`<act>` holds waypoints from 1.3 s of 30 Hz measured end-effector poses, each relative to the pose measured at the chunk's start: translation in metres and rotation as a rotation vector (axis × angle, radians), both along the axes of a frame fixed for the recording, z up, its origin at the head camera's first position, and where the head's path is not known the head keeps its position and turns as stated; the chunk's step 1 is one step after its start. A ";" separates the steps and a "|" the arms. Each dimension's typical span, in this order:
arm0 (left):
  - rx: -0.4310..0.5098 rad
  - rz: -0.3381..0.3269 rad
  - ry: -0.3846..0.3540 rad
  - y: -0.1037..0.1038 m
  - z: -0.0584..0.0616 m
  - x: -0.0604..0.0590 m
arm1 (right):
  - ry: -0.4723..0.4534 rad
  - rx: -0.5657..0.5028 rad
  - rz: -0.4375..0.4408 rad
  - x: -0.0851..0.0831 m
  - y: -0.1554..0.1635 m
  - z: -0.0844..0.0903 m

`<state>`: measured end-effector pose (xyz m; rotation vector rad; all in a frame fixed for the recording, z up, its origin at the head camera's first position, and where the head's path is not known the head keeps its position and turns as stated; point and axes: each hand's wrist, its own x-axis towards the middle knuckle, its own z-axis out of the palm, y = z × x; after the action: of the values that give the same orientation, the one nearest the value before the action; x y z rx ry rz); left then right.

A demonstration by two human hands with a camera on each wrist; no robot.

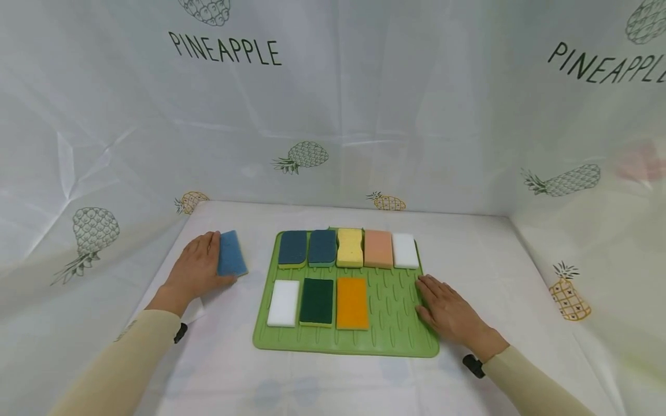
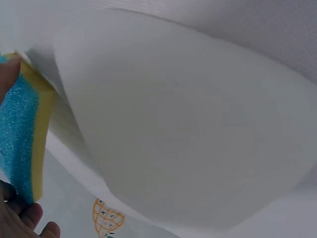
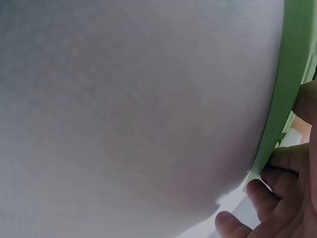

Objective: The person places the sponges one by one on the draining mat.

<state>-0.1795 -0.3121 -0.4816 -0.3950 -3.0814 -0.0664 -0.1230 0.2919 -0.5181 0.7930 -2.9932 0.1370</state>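
My left hand (image 1: 195, 266) pinches a blue sponge (image 1: 230, 254) on the table, left of the green ridged mat (image 1: 395, 341). The left wrist view shows this sponge's bright blue face and yellow side (image 2: 42, 134), with the thumb at one end and fingertips (image 2: 32, 215) at the other. Against the mat's right edge rests my right hand (image 1: 450, 309), fingers fairly straight. In the right wrist view its fingers (image 3: 285, 178) touch the mat's green rim (image 3: 277, 109). Near that hand on the mat lie a white sponge (image 1: 404, 251) and an orange sponge (image 1: 352, 303).
The mat's back row also holds two dark blue sponges (image 1: 292, 248), a yellow one (image 1: 350, 248) and a peach one (image 1: 378, 249). In front lie another white sponge (image 1: 283, 303) and a dark green one (image 1: 316, 301). Pineapple-print sheeting (image 1: 395, 115) surrounds the table.
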 end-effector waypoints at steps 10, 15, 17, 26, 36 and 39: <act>-0.039 -0.065 0.114 -0.001 0.007 -0.002 | -0.020 0.064 -0.009 0.000 0.005 -0.004; -0.008 -0.121 0.241 0.005 0.019 -0.006 | -0.025 0.092 -0.004 0.000 0.008 -0.004; 0.018 -0.137 0.268 0.015 0.026 -0.007 | -0.021 0.096 -0.001 0.000 0.009 -0.004; 0.096 -0.158 0.060 0.096 0.069 0.000 | -0.004 0.114 0.019 -0.001 0.013 -0.003; 0.136 -0.315 -0.084 0.188 0.081 0.015 | -0.029 0.118 0.027 -0.004 0.016 -0.003; 0.133 -0.345 -0.139 0.212 0.078 0.018 | -0.044 0.121 0.023 -0.005 0.016 -0.004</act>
<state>-0.1614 -0.0998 -0.4036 -0.9455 -3.0782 -0.3181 -0.1281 0.3075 -0.5217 0.8460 -3.0591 -0.0266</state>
